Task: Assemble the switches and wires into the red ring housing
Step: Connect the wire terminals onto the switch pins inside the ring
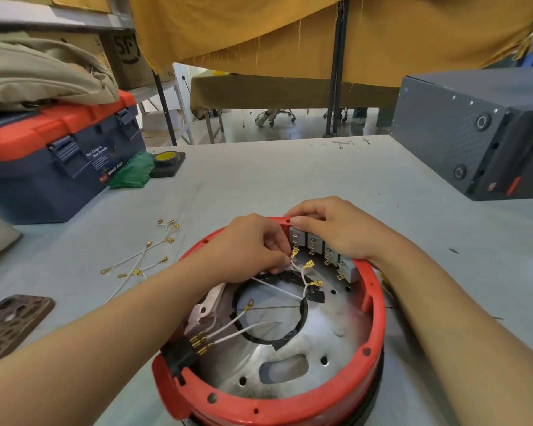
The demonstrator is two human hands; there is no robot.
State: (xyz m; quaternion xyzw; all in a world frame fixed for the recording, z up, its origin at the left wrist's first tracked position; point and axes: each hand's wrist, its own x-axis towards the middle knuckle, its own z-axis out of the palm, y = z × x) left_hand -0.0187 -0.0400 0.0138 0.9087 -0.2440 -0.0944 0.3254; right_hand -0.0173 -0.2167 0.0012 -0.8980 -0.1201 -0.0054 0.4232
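With the left hand [253, 247] pinching a brass terminal [294, 252] at the grey switches [317, 245] the right hand [336, 229] grips, a skewed push may bend its tab.

grey table [290, 179], ochre curtain [290, 32] (frayed), tiled floor [290, 130]

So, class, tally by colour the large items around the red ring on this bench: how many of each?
Blue and orange toolbox: 1
Dark grey box: 1
Green cloth: 1
Beige bag: 1
Yellow-centred tape roll: 1
Total: 5
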